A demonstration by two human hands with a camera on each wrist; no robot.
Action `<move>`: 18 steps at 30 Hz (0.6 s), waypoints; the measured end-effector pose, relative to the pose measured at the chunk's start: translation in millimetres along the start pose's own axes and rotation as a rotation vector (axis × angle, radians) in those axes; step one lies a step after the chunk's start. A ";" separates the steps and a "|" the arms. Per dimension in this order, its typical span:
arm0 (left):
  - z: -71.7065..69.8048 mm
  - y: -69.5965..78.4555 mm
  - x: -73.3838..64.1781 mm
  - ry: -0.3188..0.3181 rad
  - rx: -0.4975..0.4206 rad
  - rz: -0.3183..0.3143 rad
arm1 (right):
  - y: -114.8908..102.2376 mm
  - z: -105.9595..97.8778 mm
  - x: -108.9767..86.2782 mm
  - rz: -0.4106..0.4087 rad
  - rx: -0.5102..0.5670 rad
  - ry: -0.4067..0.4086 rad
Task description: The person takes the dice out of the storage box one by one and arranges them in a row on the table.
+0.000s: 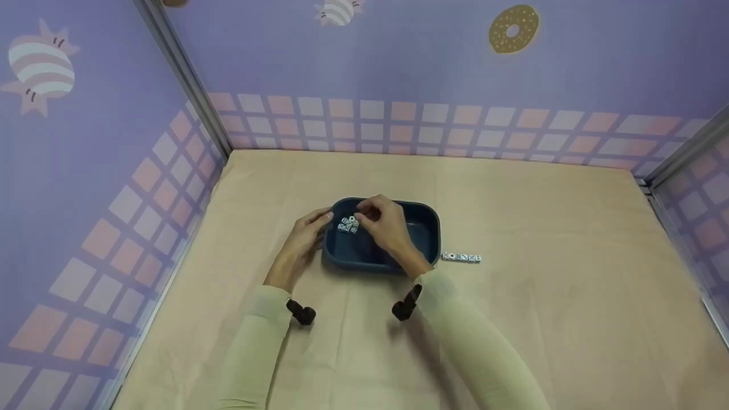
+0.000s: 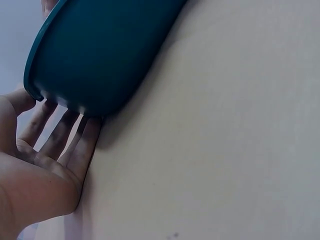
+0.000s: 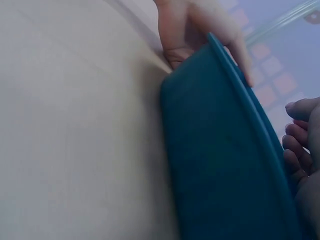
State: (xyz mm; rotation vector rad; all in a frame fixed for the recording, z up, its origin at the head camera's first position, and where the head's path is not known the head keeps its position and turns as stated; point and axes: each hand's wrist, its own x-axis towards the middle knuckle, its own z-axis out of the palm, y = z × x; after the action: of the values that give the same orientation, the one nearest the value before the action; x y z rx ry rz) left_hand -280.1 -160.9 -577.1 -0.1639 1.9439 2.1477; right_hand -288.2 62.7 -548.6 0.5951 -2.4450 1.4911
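A dark blue rectangular tray (image 1: 364,265) with raised walls stands on the cloth. My left hand (image 1: 304,239) grips its left end, thumb over the rim and fingers against the outside wall, as the left wrist view shows from below. Inside the tray, toward its left end, lies a small cluster of white dice (image 1: 348,225) with dark markings. Over the tray reaches my right hand (image 1: 387,225), its fingers loosely bent and its thumb tip close beside the dice. In the right wrist view, no die shows between the thumb and fingers.
A short straight row of white dice (image 1: 461,258) lies on the beige cloth (image 1: 541,296) just right of the tray. Purple patterned panels (image 1: 398,68) wall in the table at the back and sides. A dark wrist mount (image 1: 405,307) juts from each sleeve.
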 end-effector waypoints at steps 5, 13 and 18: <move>0.7 -0.4 -1.5 -0.004 -0.006 0.000 | 5.3 13.2 0.1 -0.005 -0.043 -0.028; -1.1 2.2 -1.2 0.003 0.001 -0.009 | 10.7 17.9 0.0 0.026 -0.137 -0.162; -0.5 1.6 -1.8 -0.008 -0.001 -0.012 | 13.2 18.3 -1.1 0.056 -0.178 -0.220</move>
State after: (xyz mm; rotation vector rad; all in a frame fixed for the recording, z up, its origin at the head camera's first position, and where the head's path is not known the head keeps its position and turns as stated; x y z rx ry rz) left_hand -278.8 -161.7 -575.2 -0.1664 1.9319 2.1385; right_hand -292.7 52.0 -568.0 0.6918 -2.7457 1.2686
